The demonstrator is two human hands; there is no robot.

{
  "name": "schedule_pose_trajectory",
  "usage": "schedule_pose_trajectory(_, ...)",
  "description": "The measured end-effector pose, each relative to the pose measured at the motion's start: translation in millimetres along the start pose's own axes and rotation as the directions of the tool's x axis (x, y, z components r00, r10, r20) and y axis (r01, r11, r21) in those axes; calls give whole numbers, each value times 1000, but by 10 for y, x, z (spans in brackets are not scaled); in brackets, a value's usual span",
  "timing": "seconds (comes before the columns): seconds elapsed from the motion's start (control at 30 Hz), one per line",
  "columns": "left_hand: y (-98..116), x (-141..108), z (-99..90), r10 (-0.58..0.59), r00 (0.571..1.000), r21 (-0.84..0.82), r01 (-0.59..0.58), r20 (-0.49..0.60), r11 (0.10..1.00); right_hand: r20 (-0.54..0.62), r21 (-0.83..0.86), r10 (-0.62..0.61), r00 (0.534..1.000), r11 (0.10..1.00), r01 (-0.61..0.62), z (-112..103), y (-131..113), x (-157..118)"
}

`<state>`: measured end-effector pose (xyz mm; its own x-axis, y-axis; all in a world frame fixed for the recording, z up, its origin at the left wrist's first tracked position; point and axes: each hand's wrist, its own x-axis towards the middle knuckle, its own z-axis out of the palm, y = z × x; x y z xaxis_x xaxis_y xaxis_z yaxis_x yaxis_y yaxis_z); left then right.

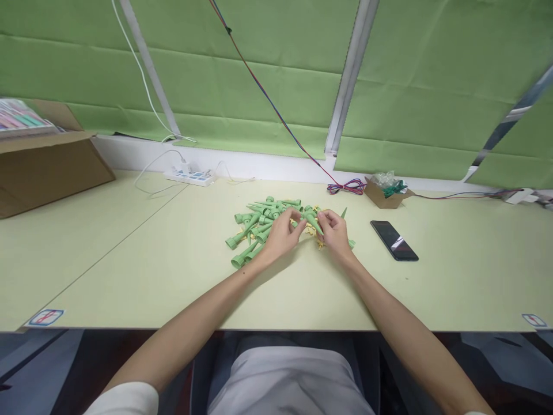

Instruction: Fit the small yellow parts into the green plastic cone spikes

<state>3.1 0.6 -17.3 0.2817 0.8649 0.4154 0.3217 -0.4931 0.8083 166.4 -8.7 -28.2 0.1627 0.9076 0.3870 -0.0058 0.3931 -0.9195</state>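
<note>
A green cone-shaped plastic piece [313,220] is held between my two hands, its tip pointing down to the right. My left hand [285,231] pinches its wider end with thumb and fingers. On the other side, my right hand [334,230] has its fingers closed at the piece. A pile of similar green pieces [242,236] lies on the table beside and behind my left hand. Small yellow pieces [320,244] are scattered beneath and between the hands. Part of another green piece [351,244] shows just right of my right hand.
A black phone [394,240] lies to the right. Behind it stands a small cardboard box [386,200], near bundled cable [346,186]. A power strip [190,176] sits at the back left, and a large cardboard box [52,170] at the far left.
</note>
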Motion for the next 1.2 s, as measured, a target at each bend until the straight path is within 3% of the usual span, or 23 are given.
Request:
schedule_pose_trajectory(0.07,18,19,-3,-147,977,-158,171,155,972,10,-45,-47,999,998,47,0,-11,-8)
schedule_pose_trajectory(0.13,21,29,1,-219,930,-274,302,295,913,29,-75,-82,996,994,84,3,-17,-16)
schedule_pose_trajectory(0.2,16,27,9,-244,906,-343,364,346,866,43,-76,-86,995,993,89,8,-16,-22)
schedule_pose_trajectory(0.27,11,17,15,-244,910,-373,366,335,853,53,-66,-66,996,995,69,8,-12,-27)
schedule_pose_trajectory(0.5,69,-36,-9,-155,956,-237,216,250,947,78,10,12,997,1000,-13,-8,0,-38)
schedule_pose_trajectory(0.67,7,-23,4,34,995,38,-38,96,999,138,112,123,983,984,-139,-19,-1,-22)
schedule_pose_trajectory(0.8,-117,-6,21,218,975,189,-224,48,956,138,126,197,971,969,-215,-16,-29,-14)
schedule_pose_trajectory(0.93,-171,-27,-3,343,937,268,-348,69,898,156,127,238,959,958,-259,-8,-50,-18)
schedule_pose_trajectory(1.07,-122,-59,-44,352,926,394,-376,135,839,168,114,265,949,951,-286,-7,-55,-22)
schedule_pose_trajectory(1.2,-56,-63,-40,272,955,376,-296,116,878,145,100,245,959,960,-261,4,-39,-20)
